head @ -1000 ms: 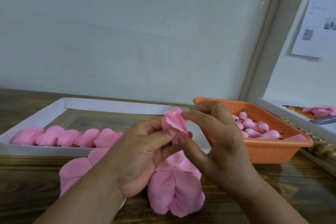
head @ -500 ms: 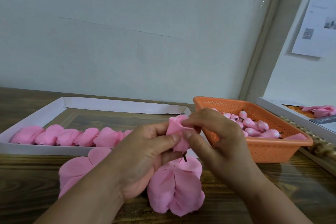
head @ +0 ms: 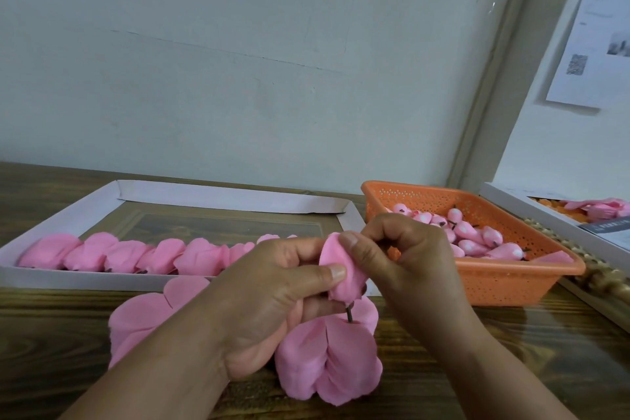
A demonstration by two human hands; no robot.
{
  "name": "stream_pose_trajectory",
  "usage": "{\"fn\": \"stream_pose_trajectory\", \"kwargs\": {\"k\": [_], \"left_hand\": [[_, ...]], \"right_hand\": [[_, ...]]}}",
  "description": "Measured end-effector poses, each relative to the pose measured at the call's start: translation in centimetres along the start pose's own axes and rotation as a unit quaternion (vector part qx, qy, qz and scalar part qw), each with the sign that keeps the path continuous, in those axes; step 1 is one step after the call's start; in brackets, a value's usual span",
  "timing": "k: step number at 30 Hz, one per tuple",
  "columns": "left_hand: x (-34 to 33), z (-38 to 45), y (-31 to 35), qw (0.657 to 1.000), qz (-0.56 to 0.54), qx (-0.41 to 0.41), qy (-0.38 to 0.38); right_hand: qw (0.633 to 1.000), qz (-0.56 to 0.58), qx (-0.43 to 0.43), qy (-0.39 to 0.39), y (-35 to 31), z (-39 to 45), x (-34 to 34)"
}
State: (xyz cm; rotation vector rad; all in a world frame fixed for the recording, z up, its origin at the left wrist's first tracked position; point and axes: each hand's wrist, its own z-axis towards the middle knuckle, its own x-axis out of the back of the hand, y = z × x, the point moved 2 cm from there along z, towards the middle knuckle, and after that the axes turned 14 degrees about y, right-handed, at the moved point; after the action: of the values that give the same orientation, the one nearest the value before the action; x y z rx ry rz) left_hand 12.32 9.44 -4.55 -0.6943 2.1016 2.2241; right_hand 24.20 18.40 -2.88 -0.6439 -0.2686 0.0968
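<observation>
A pink fabric rosebud (head: 342, 274) with a short dark stem at its base is held up between both hands above the wooden table. My left hand (head: 272, 297) grips it, thumb pressed across its front. My right hand (head: 405, 266) pinches its upper right side with curled fingers. Flat pink petal pieces (head: 327, 361) lie on the table right under the hands, and more petal pieces (head: 136, 320) lie to their left.
A shallow white cardboard tray (head: 68, 215) at the left holds a row of finished pink buds (head: 119, 256). An orange plastic basket (head: 494, 283) at the right holds several small pink bud cores. Another white tray (head: 531, 204) sits far right. A wall stands behind the table.
The petal has been wrapped tighter round the bud. Both hands have sunk a little, and the dark stem now shows below the bud.
</observation>
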Motion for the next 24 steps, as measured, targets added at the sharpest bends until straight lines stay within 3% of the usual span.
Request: {"fn": "stream_pose_trajectory", "kwargs": {"k": [5,10,24], "left_hand": [[0.7,0.4,0.2,0.999,-0.038,0.017,0.001],[0.8,0.4,0.2,0.999,-0.025,0.015,-0.012],[0.1,0.0,0.1,0.998,0.045,-0.008,0.047]], "right_hand": [[0.990,0.092,-0.060,-0.085,0.0,0.4,0.5],[0.980,0.145,-0.125,-0.062,0.3,0.3,0.3],[0.996,-0.068,-0.007,0.056,-1.8,-0.5,-0.4]]}}
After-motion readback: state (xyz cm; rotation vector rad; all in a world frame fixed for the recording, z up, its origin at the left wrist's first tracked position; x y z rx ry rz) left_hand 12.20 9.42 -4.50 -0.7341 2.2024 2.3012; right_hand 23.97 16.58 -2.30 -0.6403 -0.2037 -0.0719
